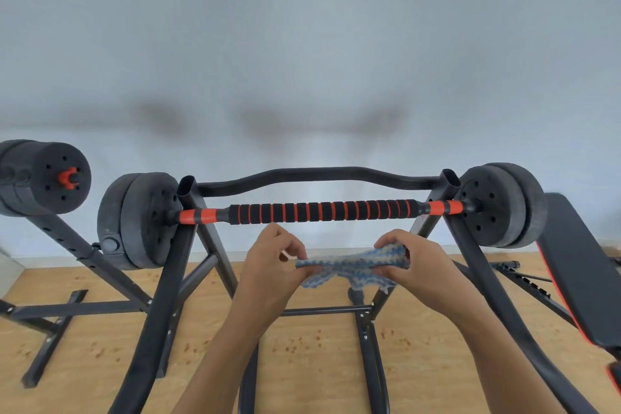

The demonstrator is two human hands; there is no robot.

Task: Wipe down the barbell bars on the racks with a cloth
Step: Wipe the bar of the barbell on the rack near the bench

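Note:
A barbell bar (322, 211) with a black and orange ringed grip lies across a black rack (174, 262), with black weight plates (141, 218) on both ends. Just below and in front of the bar, a blue and white cloth (349, 265) is stretched between my hands. My left hand (272, 259) pinches its left end. My right hand (413, 259) grips its right end. The cloth is apart from the bar.
A second barbell with black plates and a red end nut (50, 178) rests on another rack at the left. A black bench with red trim (584, 272) stands at the right. The rack's curved top brace (319, 175) runs behind the bar. Wooden floor lies below.

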